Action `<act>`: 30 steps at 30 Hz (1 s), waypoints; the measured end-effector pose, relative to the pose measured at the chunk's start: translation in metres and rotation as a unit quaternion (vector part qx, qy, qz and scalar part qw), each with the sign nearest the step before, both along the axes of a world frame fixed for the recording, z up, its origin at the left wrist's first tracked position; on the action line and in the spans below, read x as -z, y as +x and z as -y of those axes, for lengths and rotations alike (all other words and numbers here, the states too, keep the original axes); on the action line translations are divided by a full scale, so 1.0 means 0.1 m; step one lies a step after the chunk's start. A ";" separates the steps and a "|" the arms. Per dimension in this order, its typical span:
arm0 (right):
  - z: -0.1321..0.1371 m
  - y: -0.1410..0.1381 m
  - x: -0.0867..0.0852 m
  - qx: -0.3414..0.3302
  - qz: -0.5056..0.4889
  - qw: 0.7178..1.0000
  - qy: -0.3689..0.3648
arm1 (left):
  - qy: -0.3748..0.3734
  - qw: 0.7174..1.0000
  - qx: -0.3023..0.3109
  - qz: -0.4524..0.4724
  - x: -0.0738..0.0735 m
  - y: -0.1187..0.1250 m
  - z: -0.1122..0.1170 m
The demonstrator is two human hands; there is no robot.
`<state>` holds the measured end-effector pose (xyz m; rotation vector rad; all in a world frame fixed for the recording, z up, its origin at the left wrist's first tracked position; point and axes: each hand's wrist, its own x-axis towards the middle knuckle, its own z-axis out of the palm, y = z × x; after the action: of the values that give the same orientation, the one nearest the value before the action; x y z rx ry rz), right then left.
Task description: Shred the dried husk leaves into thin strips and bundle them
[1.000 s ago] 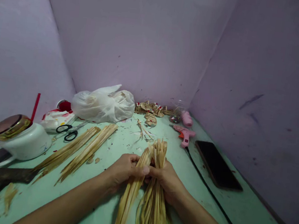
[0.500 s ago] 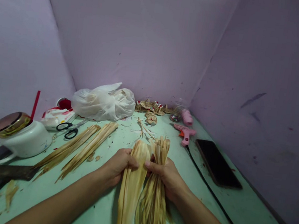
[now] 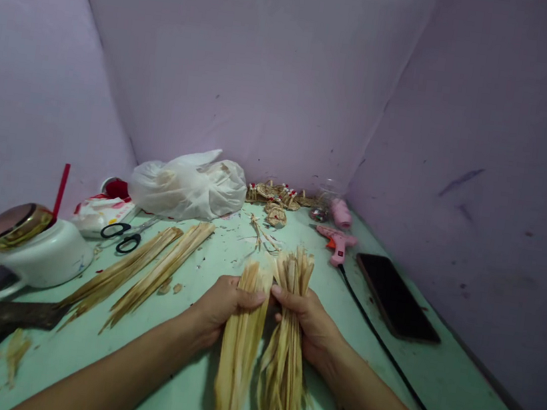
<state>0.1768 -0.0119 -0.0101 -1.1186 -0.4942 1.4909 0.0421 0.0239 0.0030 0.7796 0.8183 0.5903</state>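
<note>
Wide, pale yellow dried husk strips hang from my left hand, whose thumb presses across their front near the top. My right hand is closed around a thicker bundle of narrow dried husk strips, fanned at the top and frayed below. The two bunches are side by side, with my thumb tips close together between them. Two more husk bundles lie on the green table to the left. Just beyond my hands are a few thin twisted straw pieces.
Black-handled scissors, a white mug and a dark blade are at left. A white plastic bag and woven straw pieces line the back wall. At right are a pink glue gun, its black cord, and a phone.
The wide strips in my left hand look narrower and more gathered, its thumb now further across them. The bunches' lower parts have moved slightly apart. My right hand still grips its bundle.
</note>
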 end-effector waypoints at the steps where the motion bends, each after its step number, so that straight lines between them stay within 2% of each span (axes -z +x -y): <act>1: -0.01 0.01 0.00 0.003 0.001 1.000 -0.001 | -0.003 1.000 0.002 0.003 0.00 0.00 0.00; 4: -0.01 0.01 0.00 0.008 0.021 1.000 0.011 | 0.002 1.000 -0.015 0.007 -0.01 0.00 -0.01; 8: 0.00 -0.02 -0.01 0.027 0.036 0.999 0.023 | 0.011 0.997 -0.081 0.001 0.00 0.02 -0.01; 14: 0.02 -0.03 0.01 0.053 0.076 0.995 0.042 | -0.017 0.991 -0.130 0.001 0.01 0.09 0.02; 24: 0.01 -0.03 0.02 0.038 0.051 0.997 0.039 | 0.004 0.995 -0.104 -0.010 0.01 0.06 0.05; 30: 0.02 -0.04 0.00 0.047 0.046 0.997 0.043 | -0.029 0.991 -0.129 -0.006 0.05 0.06 0.00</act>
<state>0.1733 -0.0135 -0.0105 -1.1311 -0.5574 1.3276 0.0478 0.0236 -0.0018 0.6285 0.9505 0.7894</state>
